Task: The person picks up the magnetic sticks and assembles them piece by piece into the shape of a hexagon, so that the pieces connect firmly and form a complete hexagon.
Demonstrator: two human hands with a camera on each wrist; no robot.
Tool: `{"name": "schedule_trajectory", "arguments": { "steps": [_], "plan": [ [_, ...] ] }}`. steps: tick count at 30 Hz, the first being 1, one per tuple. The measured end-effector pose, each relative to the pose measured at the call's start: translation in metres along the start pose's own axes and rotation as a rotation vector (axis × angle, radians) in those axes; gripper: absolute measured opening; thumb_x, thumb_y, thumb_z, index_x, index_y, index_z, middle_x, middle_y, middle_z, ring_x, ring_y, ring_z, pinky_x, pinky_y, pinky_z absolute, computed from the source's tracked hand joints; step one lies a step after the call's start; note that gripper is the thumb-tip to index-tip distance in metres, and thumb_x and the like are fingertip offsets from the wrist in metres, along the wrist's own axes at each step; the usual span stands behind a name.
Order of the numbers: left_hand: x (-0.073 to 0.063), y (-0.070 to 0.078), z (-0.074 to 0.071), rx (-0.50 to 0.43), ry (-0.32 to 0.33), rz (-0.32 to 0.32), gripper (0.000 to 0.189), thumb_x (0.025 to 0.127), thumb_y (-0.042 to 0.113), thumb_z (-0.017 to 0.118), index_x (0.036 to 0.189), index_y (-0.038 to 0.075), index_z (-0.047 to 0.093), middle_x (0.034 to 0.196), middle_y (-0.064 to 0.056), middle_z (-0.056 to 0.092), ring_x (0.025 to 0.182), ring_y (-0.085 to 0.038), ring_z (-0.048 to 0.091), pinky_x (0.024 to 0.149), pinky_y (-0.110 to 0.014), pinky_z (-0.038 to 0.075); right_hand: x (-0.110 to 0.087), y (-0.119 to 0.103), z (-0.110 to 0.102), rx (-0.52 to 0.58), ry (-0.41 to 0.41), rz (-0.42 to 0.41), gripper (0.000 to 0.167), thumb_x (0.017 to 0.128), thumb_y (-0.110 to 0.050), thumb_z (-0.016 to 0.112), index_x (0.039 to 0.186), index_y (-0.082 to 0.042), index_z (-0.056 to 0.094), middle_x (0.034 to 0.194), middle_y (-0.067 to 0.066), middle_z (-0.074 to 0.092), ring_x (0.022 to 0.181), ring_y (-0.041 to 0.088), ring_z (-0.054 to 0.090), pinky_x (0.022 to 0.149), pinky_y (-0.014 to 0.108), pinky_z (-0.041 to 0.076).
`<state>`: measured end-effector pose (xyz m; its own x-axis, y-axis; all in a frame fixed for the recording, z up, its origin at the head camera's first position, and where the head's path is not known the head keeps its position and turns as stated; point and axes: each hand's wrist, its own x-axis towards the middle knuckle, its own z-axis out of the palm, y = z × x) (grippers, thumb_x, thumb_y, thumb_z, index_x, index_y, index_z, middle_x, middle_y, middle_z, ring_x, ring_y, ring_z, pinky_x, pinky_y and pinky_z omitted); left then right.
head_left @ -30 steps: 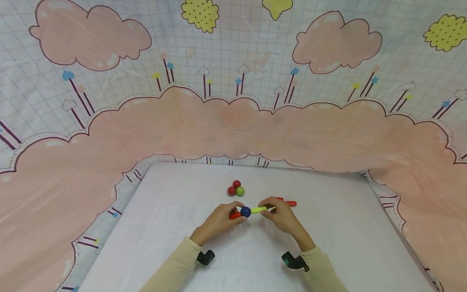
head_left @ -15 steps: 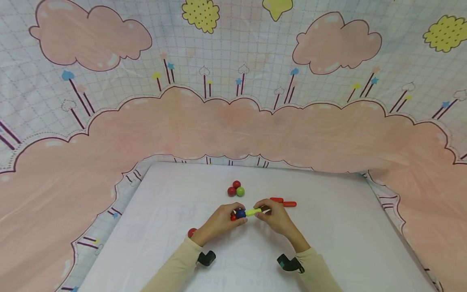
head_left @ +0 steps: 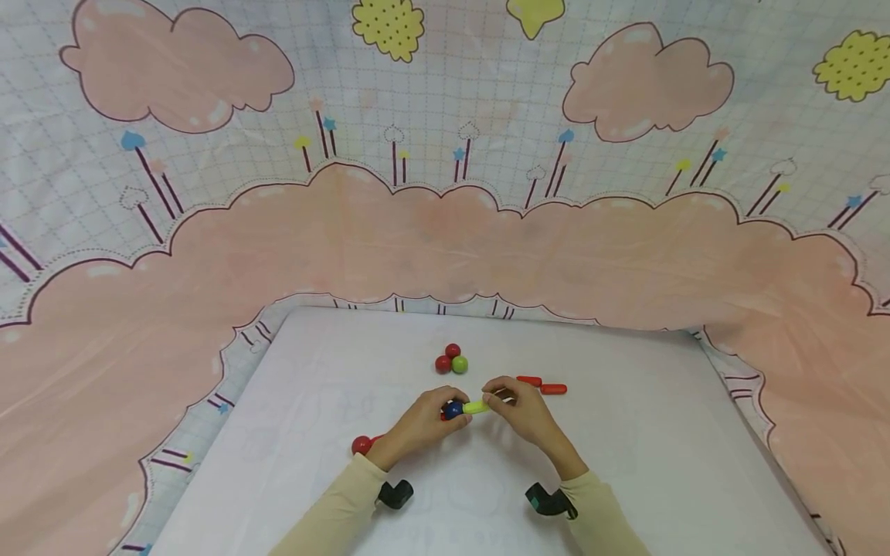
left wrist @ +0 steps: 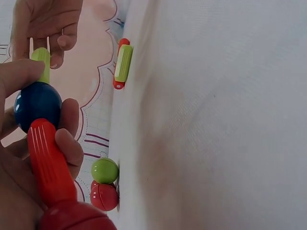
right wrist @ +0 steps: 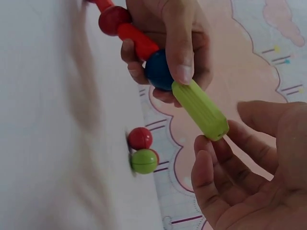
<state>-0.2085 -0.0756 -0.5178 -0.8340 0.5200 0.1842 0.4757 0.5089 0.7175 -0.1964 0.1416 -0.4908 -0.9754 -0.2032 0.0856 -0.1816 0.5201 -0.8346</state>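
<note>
My left hand (head_left: pixel 424 421) grips a blue ball (left wrist: pixel 38 106) of a toy building set, its thumb on the yellow-green rod (right wrist: pixel 201 110) joined to the ball. From the ball's other side runs a red rod (left wrist: pixel 48 160), ending in a red ball (right wrist: pixel 115 20); a further red piece shows past it in the right wrist view. In the head view that red end sticks out beside the left wrist. My right hand (right wrist: pixel 254 172) is at the yellow-green rod's free end, fingertips right by it, thumb spread away from it.
Behind the hands on the white table (head_left: pixel 334 355) sit a green ball (head_left: pixel 460 364) and two red balls (head_left: pixel 443 364) in a cluster. Red rods (head_left: pixel 554 389) lie beyond the right hand, with another yellow-green rod (left wrist: pixel 124 63) beside them. A patterned cloth (head_left: pixel 445 239) surrounds the table.
The blue ball and yellow-green rod have shifted slightly left, the right hand following. The red ball at the chain's end has come into sight beside the left wrist.
</note>
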Motion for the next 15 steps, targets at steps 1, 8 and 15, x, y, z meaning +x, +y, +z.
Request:
{"name": "schedule_trajectory", "arguments": {
  "steps": [1, 8, 15],
  "plan": [
    [0.0, 0.0, -0.001, 0.0, 0.003, 0.0, 0.02, 0.092, 0.026, 0.069, 0.109, 0.017, 0.065, 0.103, 0.005, 0.066, 0.089, -0.009, 0.054, 0.08, -0.024, 0.045, 0.001, -0.001, -0.001, 0.01, 0.009, 0.004, 0.015, 0.093, -0.019, 0.067, 0.107, -0.012, 0.069, 0.102, 0.003, 0.07, 0.088, 0.017, 0.066, 0.075, 0.025, 0.054],
    [-0.001, 0.001, -0.004, 0.005, 0.012, -0.015, 0.02, 0.092, 0.026, 0.069, 0.11, 0.017, 0.066, 0.105, 0.004, 0.067, 0.089, -0.009, 0.055, 0.081, -0.024, 0.046, 0.01, -0.006, -0.01, 0.03, 0.06, -0.013, 0.017, 0.095, -0.018, 0.066, 0.109, -0.01, 0.068, 0.103, 0.005, 0.071, 0.09, 0.021, 0.067, 0.079, 0.028, 0.055],
    [-0.004, 0.002, -0.007, -0.002, 0.014, -0.026, 0.021, 0.092, 0.028, 0.069, 0.11, 0.018, 0.066, 0.107, 0.004, 0.067, 0.091, -0.009, 0.055, 0.082, -0.026, 0.047, 0.023, -0.009, -0.013, 0.005, 0.084, -0.063, 0.018, 0.092, -0.015, 0.068, 0.109, -0.009, 0.068, 0.108, 0.006, 0.071, 0.1, 0.022, 0.067, 0.087, 0.037, 0.055]
  ]
}}
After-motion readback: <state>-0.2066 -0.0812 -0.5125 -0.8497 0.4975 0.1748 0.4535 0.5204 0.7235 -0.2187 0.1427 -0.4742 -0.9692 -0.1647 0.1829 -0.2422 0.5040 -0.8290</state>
